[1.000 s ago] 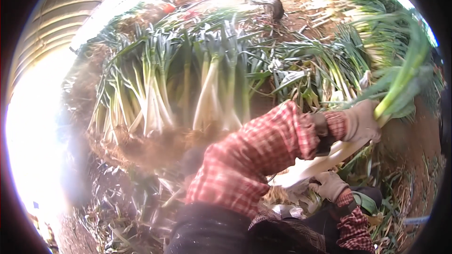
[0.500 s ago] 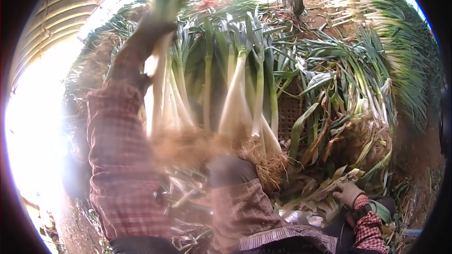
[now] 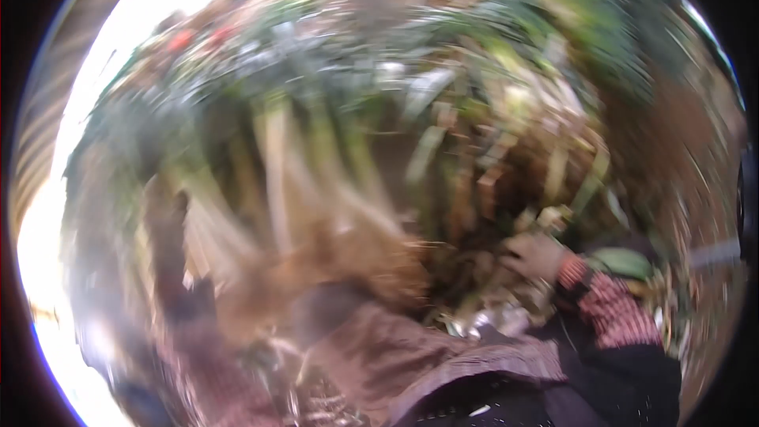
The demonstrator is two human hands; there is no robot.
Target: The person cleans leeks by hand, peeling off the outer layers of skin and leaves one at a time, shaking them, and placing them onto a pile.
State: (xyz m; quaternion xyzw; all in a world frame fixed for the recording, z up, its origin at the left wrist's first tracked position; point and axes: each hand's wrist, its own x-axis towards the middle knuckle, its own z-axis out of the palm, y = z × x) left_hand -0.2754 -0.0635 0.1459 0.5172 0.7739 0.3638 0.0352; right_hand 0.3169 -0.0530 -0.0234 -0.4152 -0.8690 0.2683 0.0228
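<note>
My left hand, in a dark glove, hangs at the left beside the white lower ends of the leeks. Motion smears its fingers, so its grip cannot be made out. Several thick leeks lean in a row, green tops away from me and brown roots toward me. Low on the right, my right hand, in a light glove, has bent fingers around withered leaves.
My bent leg lies between my hands in front of the roots. Tangled leeks and dry leaves are heaped to the right, beyond them more green leeks and brown soil. A pale bar stands at the right edge.
My left hand has come down from high among the leaves to beside the leek stems; the green bundle above it is gone from there. The whole view has swung and blurred.
</note>
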